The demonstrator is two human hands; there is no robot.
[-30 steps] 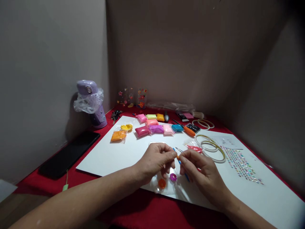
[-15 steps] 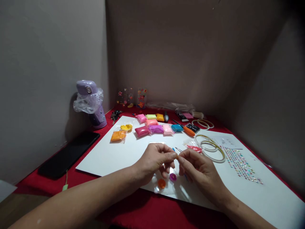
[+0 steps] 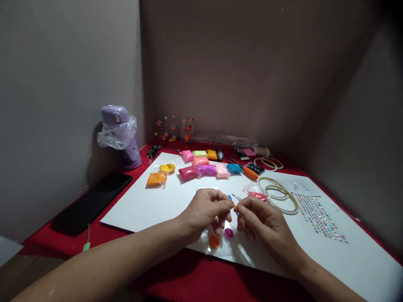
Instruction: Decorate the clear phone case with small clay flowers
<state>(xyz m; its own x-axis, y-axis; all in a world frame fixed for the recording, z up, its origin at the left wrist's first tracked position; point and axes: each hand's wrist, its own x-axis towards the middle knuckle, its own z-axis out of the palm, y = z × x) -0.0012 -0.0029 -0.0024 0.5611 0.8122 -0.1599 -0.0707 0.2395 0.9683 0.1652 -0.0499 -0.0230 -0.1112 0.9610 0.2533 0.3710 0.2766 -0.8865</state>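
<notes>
Left hand [image 3: 204, 214] and right hand [image 3: 269, 222] pinch an orange bit [image 3: 235, 207] between them — at left, a clear packet [image 3: 164, 184] holds orange filling [image 3: 156, 179].

The person's left hand [image 3: 204, 212] and right hand [image 3: 269, 222] are bare, with slender fingers and smooth, rounded backs. The fingernails are too small to make out. The left forearm [image 3: 126, 260] is bare too, broad at the lower edge of the view and tapering evenly to a slim wrist, with a small pale spot [image 3: 51, 292] on it. The right forearm [image 3: 329, 279], also bare, has a similarly narrow wrist and shows a shorter stretch.
</notes>
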